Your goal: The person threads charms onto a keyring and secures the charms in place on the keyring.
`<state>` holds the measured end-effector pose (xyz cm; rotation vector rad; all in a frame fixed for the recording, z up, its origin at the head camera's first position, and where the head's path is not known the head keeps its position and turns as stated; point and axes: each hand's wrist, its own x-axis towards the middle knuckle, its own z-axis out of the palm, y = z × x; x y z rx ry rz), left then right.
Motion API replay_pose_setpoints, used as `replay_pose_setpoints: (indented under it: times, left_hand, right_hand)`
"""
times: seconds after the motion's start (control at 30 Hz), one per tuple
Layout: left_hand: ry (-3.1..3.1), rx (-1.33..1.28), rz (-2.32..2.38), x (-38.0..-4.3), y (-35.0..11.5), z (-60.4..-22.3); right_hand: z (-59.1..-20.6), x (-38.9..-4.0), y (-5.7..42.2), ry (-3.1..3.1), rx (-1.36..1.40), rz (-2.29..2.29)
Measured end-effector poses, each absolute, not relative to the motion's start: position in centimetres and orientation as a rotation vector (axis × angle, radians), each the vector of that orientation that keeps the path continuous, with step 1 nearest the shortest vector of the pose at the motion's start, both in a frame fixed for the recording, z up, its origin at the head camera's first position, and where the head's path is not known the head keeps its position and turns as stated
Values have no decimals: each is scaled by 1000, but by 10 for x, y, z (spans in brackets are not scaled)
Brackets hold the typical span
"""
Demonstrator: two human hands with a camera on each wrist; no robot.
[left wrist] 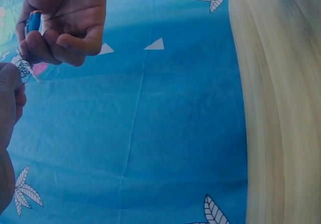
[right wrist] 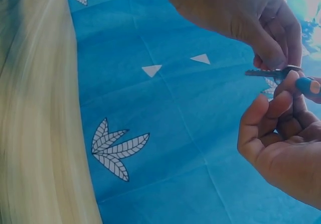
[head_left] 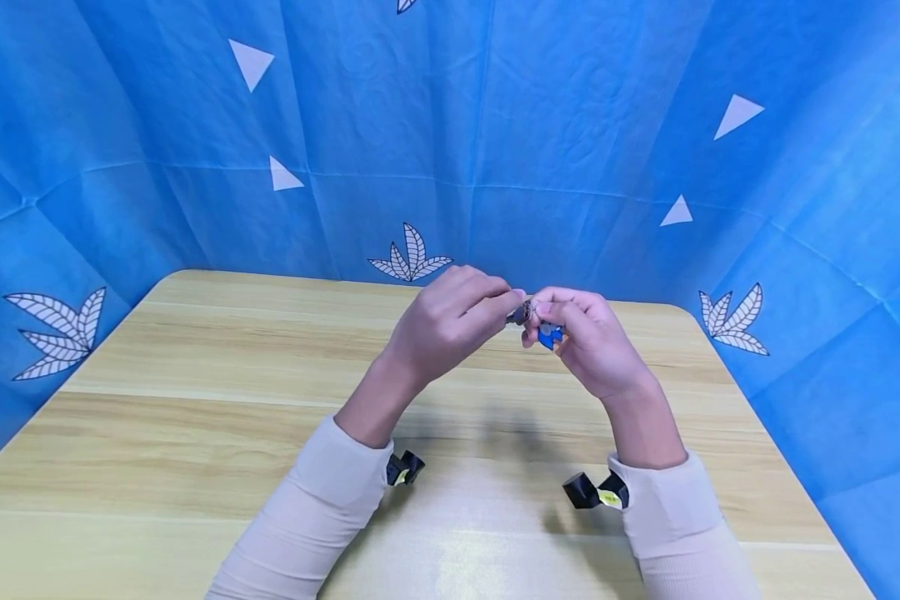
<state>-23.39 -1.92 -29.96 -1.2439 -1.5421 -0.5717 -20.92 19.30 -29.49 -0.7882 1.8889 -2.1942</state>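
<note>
Above the far part of the table, both hands meet at a small metal key ring (head_left: 527,311). My left hand (head_left: 450,321) comes from the left and pinches at the ring with thumb and fingers. A metal key (right wrist: 263,73) hangs there, its toothed blade pointing out to the side below the left fingertips. My right hand (head_left: 591,342) holds the keychain's other end between thumb and curled fingers. Its blue charm (head_left: 548,336), with a little orange, shows under the right thumb. In the left wrist view the charm (left wrist: 34,22) stands among the right fingers. Fingertips hide the exact grip points.
A light wood-grain table (head_left: 195,400) lies beneath the hands. Blue cloth (head_left: 390,108) with white triangles and leaf prints surrounds its back and sides. Black wrist camera mounts (head_left: 583,491) sit at both beige sleeve cuffs (head_left: 663,492).
</note>
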Motion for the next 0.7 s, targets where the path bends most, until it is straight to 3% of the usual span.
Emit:
replay_pose_setpoints:
  times: [0.37,0.7]
  left_hand:
    - [-1617,-1260,-1028,-236,-11,-304]
    - [-1609,-1248,-902,-238,-11,-306]
  right_hand:
    - [-294,-210,197,1848,-858,-2246]
    - [-296,-211,197,1878,-809,-2225]
